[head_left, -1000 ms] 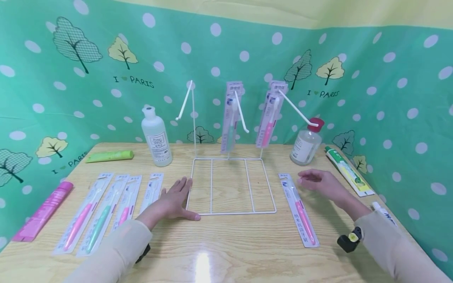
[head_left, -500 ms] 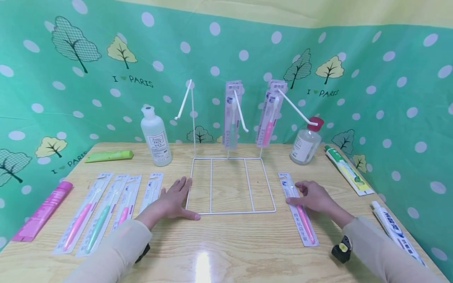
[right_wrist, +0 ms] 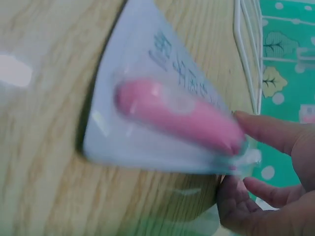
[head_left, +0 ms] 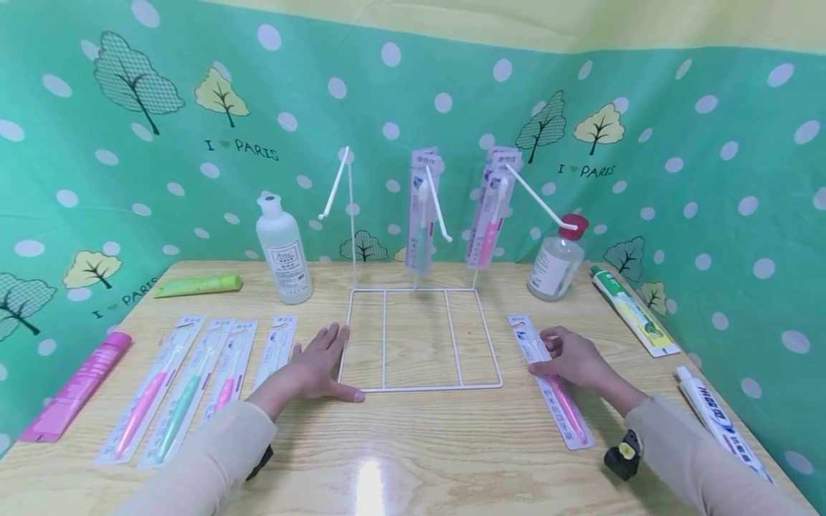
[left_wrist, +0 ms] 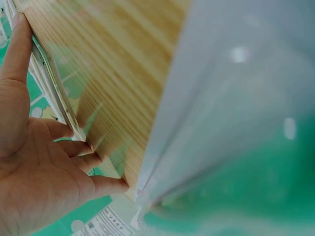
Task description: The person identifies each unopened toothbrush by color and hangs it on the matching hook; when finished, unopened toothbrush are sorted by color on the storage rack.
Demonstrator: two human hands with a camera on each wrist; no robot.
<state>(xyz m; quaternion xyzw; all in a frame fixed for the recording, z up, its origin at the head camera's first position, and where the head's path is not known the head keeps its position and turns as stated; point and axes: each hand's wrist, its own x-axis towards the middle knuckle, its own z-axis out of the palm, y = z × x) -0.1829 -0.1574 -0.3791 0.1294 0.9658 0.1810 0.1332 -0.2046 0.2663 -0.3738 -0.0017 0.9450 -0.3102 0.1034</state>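
In the head view my right hand pinches a pink toothbrush in a clear-and-white blister pack by its long edges. Its handle end points at the right wrist camera, where the pink handle looks blurred. My left hand rests with extended fingers on the left side of a white wire display rack, thumb at its front corner. Packaged toothbrushes hang from the rack's middle hook and right hook. The left hook bears nothing.
Several packaged toothbrushes lie left of the rack, one partly behind my left hand. A white bottle and red-capped bottle stand behind. Green and pink tubes lie left; toothpaste tubes lie right.
My right hand has come left onto the toothbrush pack and taken hold of it. The pack's handle end has shifted slightly right. My left hand has stayed on the rack.
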